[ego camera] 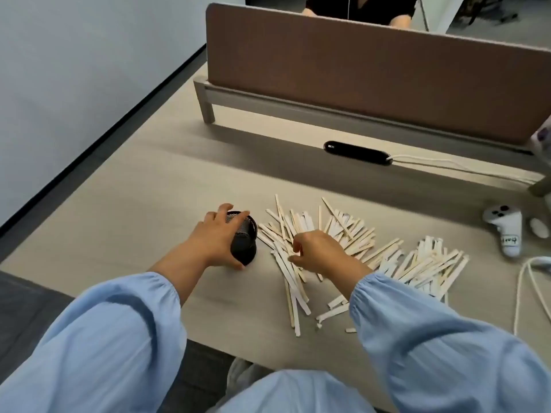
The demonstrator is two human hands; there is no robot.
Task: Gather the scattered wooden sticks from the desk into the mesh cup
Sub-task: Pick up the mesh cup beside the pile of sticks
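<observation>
The left hand (216, 236) wraps around the black mesh cup (244, 238), fingers over its rim and thumb at its base, holding it tilted on the desk (143, 204). Just beside the cup, the right hand (320, 253) rests curled on the near edge of the scattered wooden sticks (357, 248), fingertips drawn together on a few, though whether it pinches any I cannot tell. Beyond the pile lie a white controller (505, 231) and white cable (524, 293) at right, a black bar (357, 152) and brown divider (372, 79) behind.

Pale desk (149, 186); brown divider (372, 84) (upright)
</observation>
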